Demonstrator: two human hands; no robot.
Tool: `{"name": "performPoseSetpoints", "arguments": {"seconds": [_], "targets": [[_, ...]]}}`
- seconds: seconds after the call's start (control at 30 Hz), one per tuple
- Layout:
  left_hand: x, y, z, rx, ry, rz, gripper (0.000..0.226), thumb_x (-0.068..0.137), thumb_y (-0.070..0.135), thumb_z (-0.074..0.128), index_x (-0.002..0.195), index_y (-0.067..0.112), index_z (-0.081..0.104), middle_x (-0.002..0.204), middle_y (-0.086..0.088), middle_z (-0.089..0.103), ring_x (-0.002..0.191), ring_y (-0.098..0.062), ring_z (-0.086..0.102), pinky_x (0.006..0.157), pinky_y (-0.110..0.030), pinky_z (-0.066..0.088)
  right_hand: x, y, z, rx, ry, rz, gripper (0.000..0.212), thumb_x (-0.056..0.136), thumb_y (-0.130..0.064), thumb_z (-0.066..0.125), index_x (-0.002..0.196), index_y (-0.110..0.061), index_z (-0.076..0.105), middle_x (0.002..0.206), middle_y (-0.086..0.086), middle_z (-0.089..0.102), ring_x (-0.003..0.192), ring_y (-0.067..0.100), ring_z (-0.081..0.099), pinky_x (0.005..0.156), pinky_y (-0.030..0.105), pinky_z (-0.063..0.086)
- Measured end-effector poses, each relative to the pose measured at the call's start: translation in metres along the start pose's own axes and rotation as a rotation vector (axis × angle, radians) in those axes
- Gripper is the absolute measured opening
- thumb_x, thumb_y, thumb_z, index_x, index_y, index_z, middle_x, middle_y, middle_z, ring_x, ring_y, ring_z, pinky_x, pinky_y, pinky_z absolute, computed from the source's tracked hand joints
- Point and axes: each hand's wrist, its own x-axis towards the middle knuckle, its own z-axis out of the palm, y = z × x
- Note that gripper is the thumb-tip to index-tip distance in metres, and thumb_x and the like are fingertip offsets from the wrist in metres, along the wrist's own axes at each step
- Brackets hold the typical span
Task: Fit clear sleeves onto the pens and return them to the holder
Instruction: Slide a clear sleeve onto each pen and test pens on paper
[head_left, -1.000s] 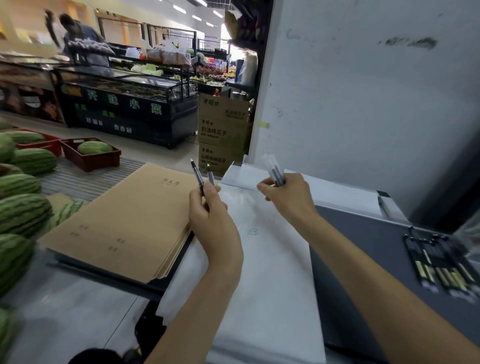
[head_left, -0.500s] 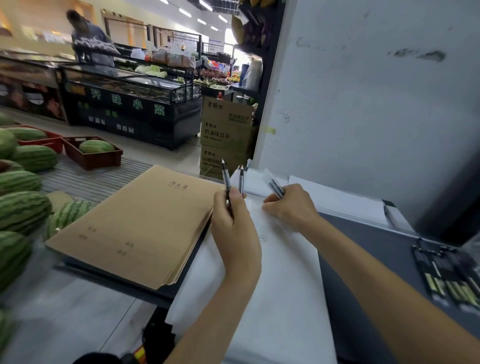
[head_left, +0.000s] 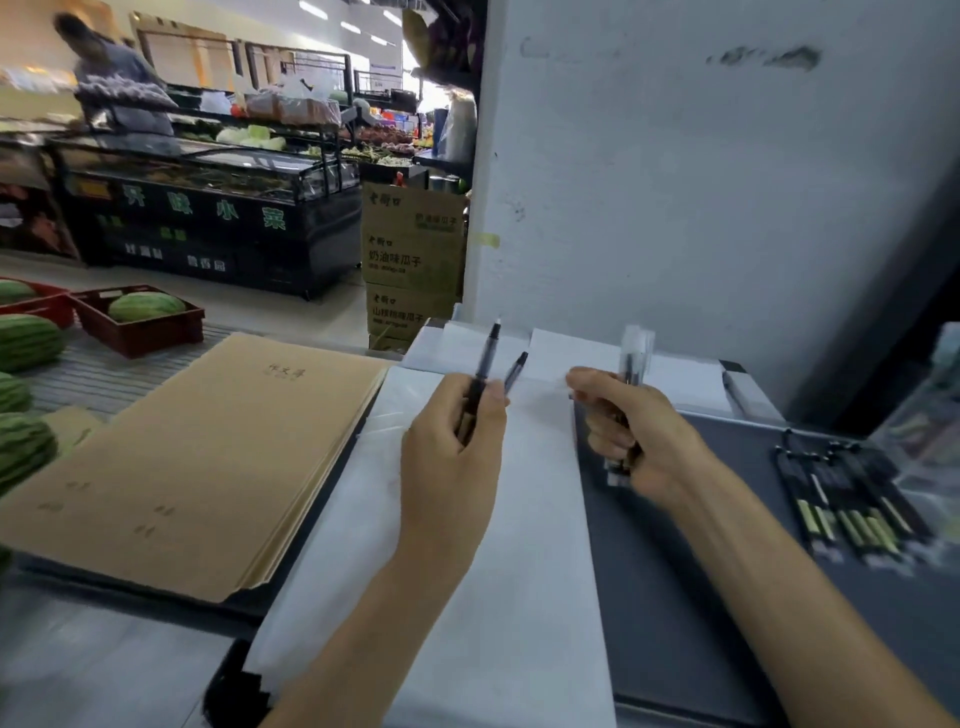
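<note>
Between my left hand (head_left: 452, 457) and right hand (head_left: 636, 434) a narrow lane lies open over the white paper (head_left: 498, 597), though the two pens (head_left: 485, 358) and the sleeved pens (head_left: 635, 353) stand up on either side of it. Right of my right forearm the dark surface (head_left: 691, 597) is bare as far as the row of packed pens (head_left: 852, 504) near its right edge. The stack of brown folders (head_left: 208, 457) crowds the left edge of the paper, and the white wall (head_left: 727, 208) shuts off the far edge.
</note>
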Motion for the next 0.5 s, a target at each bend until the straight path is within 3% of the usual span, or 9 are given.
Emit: {"name": "performPoseSetpoints", "arguments": {"seconds": [0.07,0.17,0.23,0.3,0.37,0.5], "targets": [[-0.002,0.0,0.002,0.044,-0.029,0.025,0.026,0.106,0.033,0.056,0.087,0.019,0.066,0.056,0.017,0.049,0.051,-0.005,0.041,0.049,-0.015,0.031,-0.002,0.002,-0.005,0.066,-0.014,-0.006,0.03,0.071,-0.022,0.088,0.096,-0.01,0.075,0.069,0.0,0.037,0.042,0.008,0.022,0.035,0.021,0.022],[-0.002,-0.001,0.002,0.043,-0.069,0.023,0.026,0.105,0.034,0.057,0.087,0.019,0.067,0.058,0.016,0.048,0.053,-0.006,0.041,0.05,-0.015,0.032,-0.006,-0.002,-0.01,0.124,-0.024,-0.033,0.045,0.064,-0.03,0.09,0.104,-0.013,0.079,0.073,-0.001,0.047,0.048,0.008,0.031,0.035,0.02,0.022],[0.0,-0.002,0.002,0.004,-0.091,-0.001,0.025,0.105,0.033,0.059,0.088,0.019,0.069,0.057,0.014,0.047,0.054,-0.007,0.04,0.051,-0.019,0.032,-0.011,-0.005,-0.011,0.151,-0.048,-0.061,0.042,0.068,-0.03,0.09,0.106,-0.013,0.08,0.082,-0.001,0.065,0.057,0.008,0.052,0.034,0.019,0.024],[0.001,-0.003,0.002,-0.01,-0.093,-0.019,0.023,0.105,0.033,0.06,0.087,0.02,0.07,0.056,0.015,0.047,0.053,-0.006,0.04,0.05,-0.019,0.032,-0.016,-0.008,-0.01,0.161,-0.072,-0.081,0.037,0.074,-0.028,0.087,0.108,-0.014,0.08,0.104,0.003,0.078,0.081,0.013,0.074,0.033,0.019,0.026],[0.001,-0.004,0.004,-0.015,-0.099,-0.024,0.022,0.104,0.032,0.062,0.085,0.022,0.07,0.055,0.017,0.049,0.052,-0.005,0.042,0.048,-0.015,0.033,-0.02,-0.009,-0.007,0.167,-0.088,-0.106,0.033,0.08,-0.026,0.084,0.111,-0.014,0.078,0.113,0.009,0.079,0.095,0.016,0.077,0.034,0.018,0.028],[0.0,-0.004,0.004,0.001,-0.127,-0.016,0.02,0.102,0.032,0.064,0.085,0.024,0.071,0.057,0.015,0.053,0.053,-0.004,0.044,0.049,-0.014,0.035,-0.023,-0.011,-0.002,0.153,-0.045,-0.189,0.029,0.082,-0.026,0.085,0.106,-0.018,0.071,0.11,0.011,0.079,0.091,0.017,0.077,0.034,0.018,0.031]]}}
